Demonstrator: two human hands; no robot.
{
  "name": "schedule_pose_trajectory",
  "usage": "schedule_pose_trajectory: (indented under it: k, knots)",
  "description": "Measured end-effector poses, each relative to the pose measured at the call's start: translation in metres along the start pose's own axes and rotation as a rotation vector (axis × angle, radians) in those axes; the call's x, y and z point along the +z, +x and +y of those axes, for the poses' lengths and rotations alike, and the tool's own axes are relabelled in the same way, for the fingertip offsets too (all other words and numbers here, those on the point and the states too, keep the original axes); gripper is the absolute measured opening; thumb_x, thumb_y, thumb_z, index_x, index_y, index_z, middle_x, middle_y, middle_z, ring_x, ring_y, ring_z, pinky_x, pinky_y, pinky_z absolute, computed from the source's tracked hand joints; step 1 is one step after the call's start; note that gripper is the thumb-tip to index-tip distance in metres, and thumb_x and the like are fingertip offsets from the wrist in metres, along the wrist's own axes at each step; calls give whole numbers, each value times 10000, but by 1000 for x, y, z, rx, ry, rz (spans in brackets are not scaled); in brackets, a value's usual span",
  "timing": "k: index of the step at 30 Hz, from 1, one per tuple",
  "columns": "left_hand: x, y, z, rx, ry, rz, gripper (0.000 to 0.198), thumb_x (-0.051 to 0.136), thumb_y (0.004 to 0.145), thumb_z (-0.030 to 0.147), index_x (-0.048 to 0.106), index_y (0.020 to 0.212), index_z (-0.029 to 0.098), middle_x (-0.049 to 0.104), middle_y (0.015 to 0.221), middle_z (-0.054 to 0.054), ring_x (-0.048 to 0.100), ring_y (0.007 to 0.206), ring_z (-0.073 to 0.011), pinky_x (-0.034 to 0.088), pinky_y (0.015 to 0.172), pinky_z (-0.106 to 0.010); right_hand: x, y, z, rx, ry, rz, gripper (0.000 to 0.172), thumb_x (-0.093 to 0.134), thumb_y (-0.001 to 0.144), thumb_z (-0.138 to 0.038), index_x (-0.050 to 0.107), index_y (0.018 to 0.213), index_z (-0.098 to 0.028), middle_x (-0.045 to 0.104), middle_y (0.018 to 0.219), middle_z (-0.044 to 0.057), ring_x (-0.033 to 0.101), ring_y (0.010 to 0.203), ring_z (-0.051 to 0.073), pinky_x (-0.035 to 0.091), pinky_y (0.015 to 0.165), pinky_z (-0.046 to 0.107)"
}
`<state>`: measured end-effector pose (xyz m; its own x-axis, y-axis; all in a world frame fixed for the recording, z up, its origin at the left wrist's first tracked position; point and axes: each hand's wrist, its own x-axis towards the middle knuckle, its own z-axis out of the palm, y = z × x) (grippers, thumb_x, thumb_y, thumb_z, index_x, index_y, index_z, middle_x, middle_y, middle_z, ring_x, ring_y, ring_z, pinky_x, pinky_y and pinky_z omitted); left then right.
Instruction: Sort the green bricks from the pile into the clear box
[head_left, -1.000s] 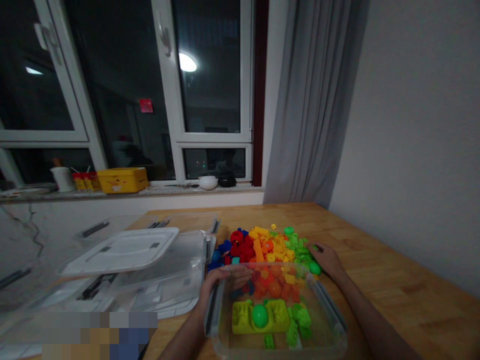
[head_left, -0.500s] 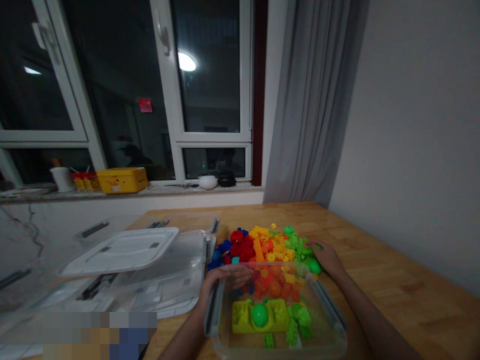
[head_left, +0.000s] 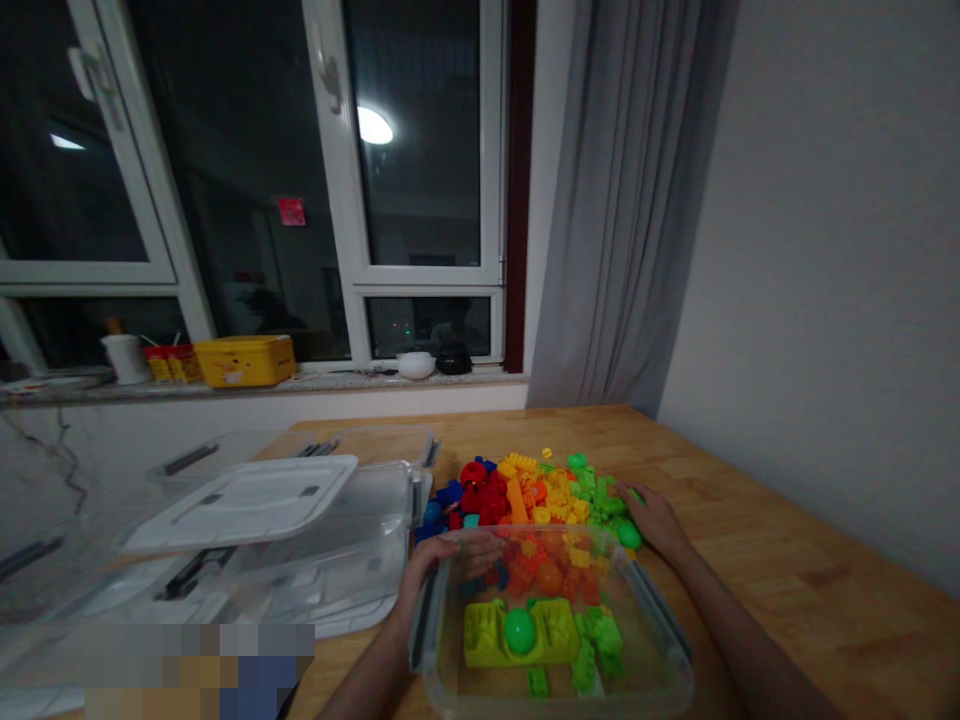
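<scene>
A clear plastic bin (head_left: 660, 625) stands on the wooden table close to me, with green blocks and a green ball lying in it. My left hand (head_left: 439, 562) grips the bin's far left rim, fingers curled over the edge. Behind the bin lies a pile of blue, red, orange, yellow and green blocks (head_left: 525, 492). My right hand (head_left: 651, 517) rests on the green blocks at the pile's right end, fingers curled among them; whether they hold one is hidden.
Stacked clear bins with a white lid (head_left: 247, 500) sit at the left. A windowsill holds a yellow box (head_left: 244, 360), a cup and two small bowls. A grey curtain (head_left: 622, 200) and a wall stand to the right. Bare table top (head_left: 787, 540) lies at the right.
</scene>
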<state>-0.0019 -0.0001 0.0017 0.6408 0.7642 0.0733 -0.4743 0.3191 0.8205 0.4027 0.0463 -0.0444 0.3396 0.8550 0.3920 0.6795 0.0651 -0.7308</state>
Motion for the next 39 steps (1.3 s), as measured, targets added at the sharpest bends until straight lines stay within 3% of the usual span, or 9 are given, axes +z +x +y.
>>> schedule_pose_trajectory:
  k: [6,10,14,18,23,26,29,35,39]
  knots:
    - [6,-1,1,29,-8,0,491,439,750,253,666,1116,16,664,1191,-212,554,1200,-364,245,1123,-513,-2,-1,-2,25,9,71,498,420,829,-557,692,942,-156,717,1034,151,642,989,285,450,902,357]
    - [2,1,0,37,-5,-16,494,452,742,255,668,1121,23,667,1188,-207,552,1202,-366,249,1121,-516,-8,1,-12,70,25,201,554,378,846,-601,624,1053,-150,674,1118,161,600,1058,301,423,932,386]
    - [-2,2,0,27,-8,-51,505,456,749,256,653,1148,16,648,1217,-217,542,1213,-375,245,1120,-526,-13,-1,-37,147,165,320,552,456,813,-655,550,1044,-162,680,839,89,619,790,255,466,710,340]
    - [1,0,1,40,-8,-50,503,460,751,256,652,1147,14,651,1207,-224,550,1200,-382,255,1110,-540,-9,-14,-75,100,560,64,409,619,756,-620,517,759,-224,528,540,-39,469,498,151,360,492,265]
    - [5,0,0,39,-12,-16,500,463,741,268,669,1119,15,664,1184,-223,569,1177,-383,266,1105,-535,3,-41,-116,62,1196,-241,291,723,759,-454,578,893,-241,615,756,-37,575,717,129,467,682,230]
    - [5,1,0,32,-14,-7,497,458,735,257,675,1107,10,670,1172,-221,577,1166,-379,262,1109,-529,6,-55,-128,105,1278,-506,349,758,740,-406,576,1008,-277,674,865,-22,627,796,150,489,738,265]
    - [5,1,0,41,-9,-12,491,451,729,235,677,1104,13,680,1158,-212,580,1165,-370,254,1115,-521,3,-62,-133,38,1209,-717,306,775,719,-418,584,876,-238,706,854,14,652,845,179,482,779,295]
    - [4,1,0,26,-22,0,498,434,752,253,668,1120,12,675,1168,-215,574,1177,-363,261,1114,-514,-3,-65,-132,-43,1119,-804,288,797,700,-361,559,737,-204,702,794,41,647,922,194,459,866,316]
    - [8,0,2,27,2,-1,498,451,730,261,678,1102,21,683,1153,-214,584,1164,-356,282,1109,-502,-1,-60,-128,18,1144,-707,220,750,748,-348,596,775,-194,688,797,35,639,816,169,485,755,285]
